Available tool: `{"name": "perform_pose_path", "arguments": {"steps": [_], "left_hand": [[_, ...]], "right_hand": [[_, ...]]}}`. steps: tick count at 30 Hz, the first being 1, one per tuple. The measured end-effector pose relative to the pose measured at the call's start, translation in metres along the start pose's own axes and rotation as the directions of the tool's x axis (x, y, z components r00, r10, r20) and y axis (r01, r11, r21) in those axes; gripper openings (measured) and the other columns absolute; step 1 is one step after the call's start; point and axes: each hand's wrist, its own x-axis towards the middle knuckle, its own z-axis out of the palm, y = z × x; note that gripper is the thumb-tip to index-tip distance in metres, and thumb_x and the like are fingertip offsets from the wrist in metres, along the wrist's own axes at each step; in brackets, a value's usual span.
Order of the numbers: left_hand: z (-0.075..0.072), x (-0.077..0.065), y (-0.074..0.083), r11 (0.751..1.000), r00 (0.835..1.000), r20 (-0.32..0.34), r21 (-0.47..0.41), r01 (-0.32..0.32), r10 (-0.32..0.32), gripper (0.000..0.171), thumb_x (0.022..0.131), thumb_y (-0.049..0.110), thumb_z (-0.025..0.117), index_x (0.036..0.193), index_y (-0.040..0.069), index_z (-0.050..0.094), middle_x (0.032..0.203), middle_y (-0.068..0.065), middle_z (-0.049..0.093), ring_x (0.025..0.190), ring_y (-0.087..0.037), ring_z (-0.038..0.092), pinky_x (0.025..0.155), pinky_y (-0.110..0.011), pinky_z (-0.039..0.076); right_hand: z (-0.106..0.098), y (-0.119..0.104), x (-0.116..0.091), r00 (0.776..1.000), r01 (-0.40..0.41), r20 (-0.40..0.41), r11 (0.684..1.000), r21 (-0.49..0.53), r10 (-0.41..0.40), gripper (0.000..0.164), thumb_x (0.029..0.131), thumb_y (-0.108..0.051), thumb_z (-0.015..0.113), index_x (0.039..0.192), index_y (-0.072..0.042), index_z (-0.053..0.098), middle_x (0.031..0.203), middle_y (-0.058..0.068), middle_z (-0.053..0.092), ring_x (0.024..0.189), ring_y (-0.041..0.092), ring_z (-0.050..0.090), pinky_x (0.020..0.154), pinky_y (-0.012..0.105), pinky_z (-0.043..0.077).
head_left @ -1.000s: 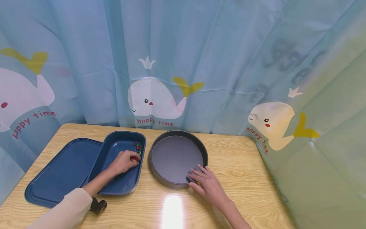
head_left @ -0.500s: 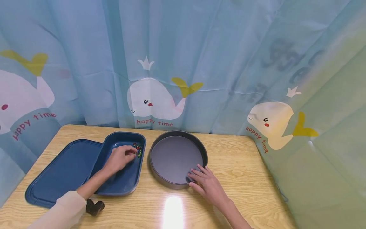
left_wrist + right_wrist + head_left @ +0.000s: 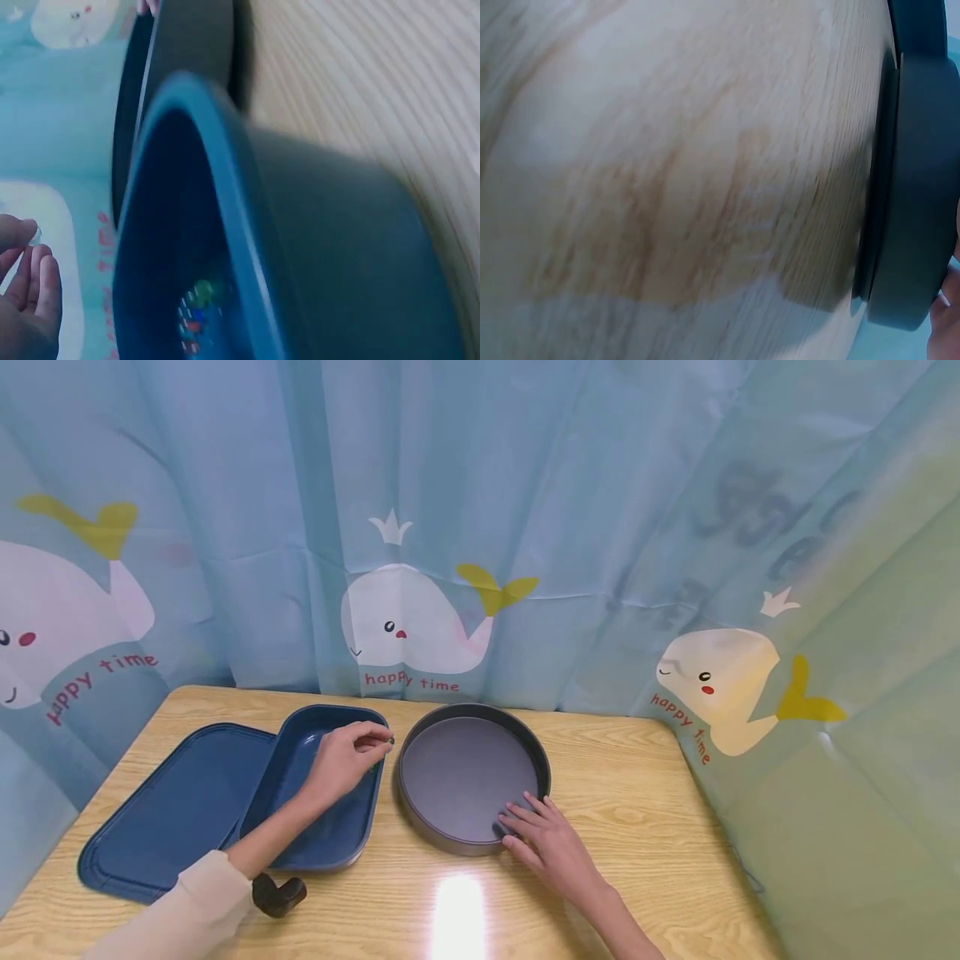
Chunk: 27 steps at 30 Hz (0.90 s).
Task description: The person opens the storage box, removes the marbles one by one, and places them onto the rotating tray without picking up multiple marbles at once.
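Note:
My left hand (image 3: 347, 762) is raised over the right side of a deep blue rectangular container (image 3: 300, 852). Thumb and fingertips pinch a small clear glass marble (image 3: 36, 236), best seen in the left wrist view. Several coloured marbles (image 3: 193, 324) lie in the container; in the head view the hand mostly covers them. To the right stands a round dark grey cake pan (image 3: 468, 777). My right hand (image 3: 551, 847) rests on its near right rim, fingers spread and reaching over the inside. In the right wrist view only a bit of that hand shows beside the pan's wall.
A flat blue lid (image 3: 180, 814) lies left of the container, partly beneath it. The wooden table (image 3: 637, 827) ends at a blue whale-print curtain (image 3: 585, 527) behind and on the sides. A black strap piece (image 3: 279, 896) sits by the left wrist.
My left hand has picked a marble from the group in the container and lifted it up and right, toward the container's right rim. The right hand has stayed on the pan's rim.

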Motion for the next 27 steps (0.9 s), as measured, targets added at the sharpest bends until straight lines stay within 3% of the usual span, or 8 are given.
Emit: {"name": "perform_pose_path", "arguments": {"steps": [8, 13, 27], "left_hand": [[0.024, 0.006, 0.024, 0.994, 0.998, 0.032, -0.093, 0.049, -0.047, 0.015, 0.091, 0.007, 0.073, 0.105, 0.004, 0.075, 0.096, -0.006, 0.073, 0.089, -0.023, 0.07, 0.078, -0.038, 0.056], [0.042, 0.013, 0.036, 0.992, 0.998, 0.053, -0.12, 0.05, -0.044, 0.014, 0.09, 0.007, 0.073, 0.104, 0.007, 0.075, 0.098, -0.005, 0.073, 0.091, -0.022, 0.07, 0.079, -0.038, 0.056], [0.087, 0.026, 0.045, 0.986, 0.993, 0.061, -0.131, 0.108, -0.101, 0.009, 0.089, 0.004, 0.073, 0.098, 0.004, 0.075, 0.089, -0.002, 0.072, 0.084, -0.021, 0.069, 0.077, -0.038, 0.055]], "right_hand": [[0.0, -0.001, 0.001, 1.0, 0.009, -0.019, 1.0, 0.011, -0.009, 0.03, 0.101, -0.031, 0.06, 0.122, -0.015, 0.073, 0.133, 0.004, 0.063, 0.134, 0.034, 0.047, 0.11, 0.057, 0.03], [0.001, -0.001, -0.001, 1.0, 0.009, -0.025, 1.0, 0.008, -0.009, 0.03, 0.101, -0.033, 0.059, 0.121, -0.015, 0.074, 0.132, 0.004, 0.064, 0.134, 0.035, 0.047, 0.11, 0.058, 0.03], [-0.001, -0.001, 0.001, 0.999, 0.027, -0.029, 0.999, 0.023, -0.026, 0.031, 0.101, -0.031, 0.06, 0.121, -0.012, 0.074, 0.131, 0.008, 0.064, 0.132, 0.037, 0.048, 0.108, 0.059, 0.03]]}}
